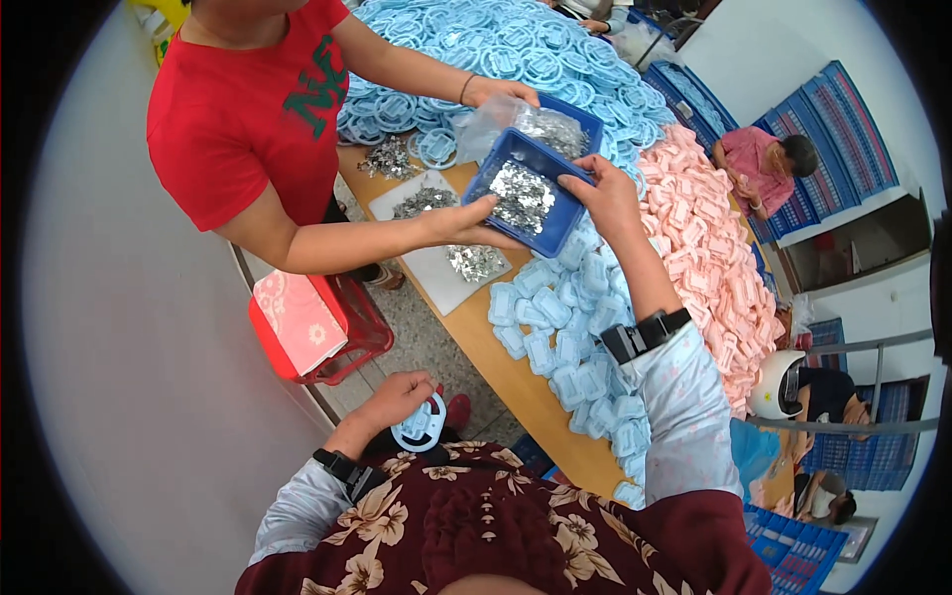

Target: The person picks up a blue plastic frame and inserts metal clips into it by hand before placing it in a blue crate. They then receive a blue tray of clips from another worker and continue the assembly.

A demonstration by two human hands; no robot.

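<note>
My right hand (607, 196) grips the near right rim of a blue plastic tray (564, 224), thumb and fingers on its edge. Small shiny silver pieces (524, 197) lie in that tray. A co-worker's hand (466, 222) supports its left side. Behind it, the co-worker's other hand (501, 91) holds a clear plastic bag (486, 127) at a second blue tray (587, 120), which has more silver pieces. Low at my front, my left hand (395, 401) is closed on a light-blue plastic ring part (417, 426); its fingertips are partly hidden.
Light-blue rings (496, 45), light-blue pieces (570, 337) and pink pieces (694, 238) are heaped on the wooden table (540, 421). Silver pieces lie on a white board (446, 293). A red stool (307, 322) stands left. Other people (769, 164) sit at the right.
</note>
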